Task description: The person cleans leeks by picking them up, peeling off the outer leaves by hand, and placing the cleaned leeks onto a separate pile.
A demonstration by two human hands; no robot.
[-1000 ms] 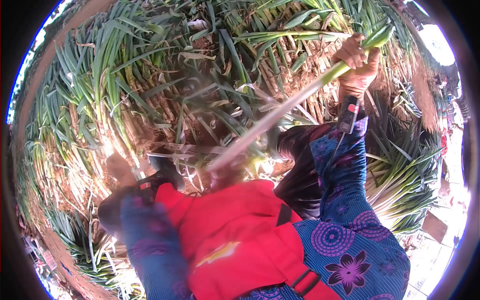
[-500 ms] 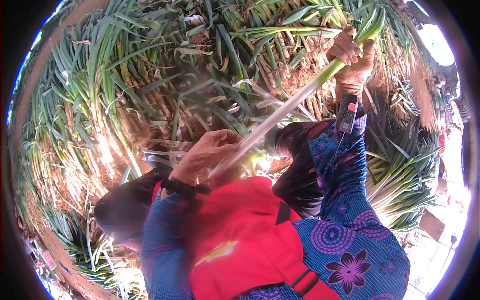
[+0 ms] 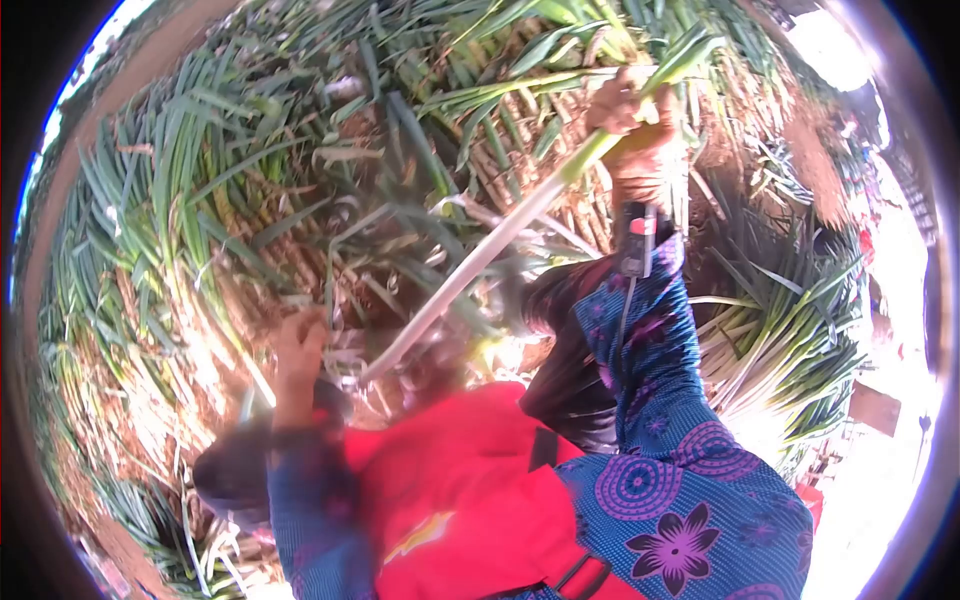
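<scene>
A long green onion (image 3: 470,262) with a white stalk and green leaves slants across the middle. My right hand (image 3: 636,125) is closed around its green upper part, and the white end points down toward my red apron (image 3: 450,480). Left of that white end, apart from it, is my left hand (image 3: 299,350). Motion smears its fingers, so their pose is unclear. Behind it stand bundled green onions (image 3: 190,270) with pale stalks and roots.
More green onions (image 3: 510,120) are heaped at the back. Another pile (image 3: 785,340) lies to the right, beyond my patterned sleeve (image 3: 650,340). A small device (image 3: 637,245) with a cable sits on my right wrist. Dark trousers (image 3: 575,385) show below.
My left hand has come off the white stalk and moved left. My right hand, still holding the green onion, appears further left in view. The whole view has shifted slightly.
</scene>
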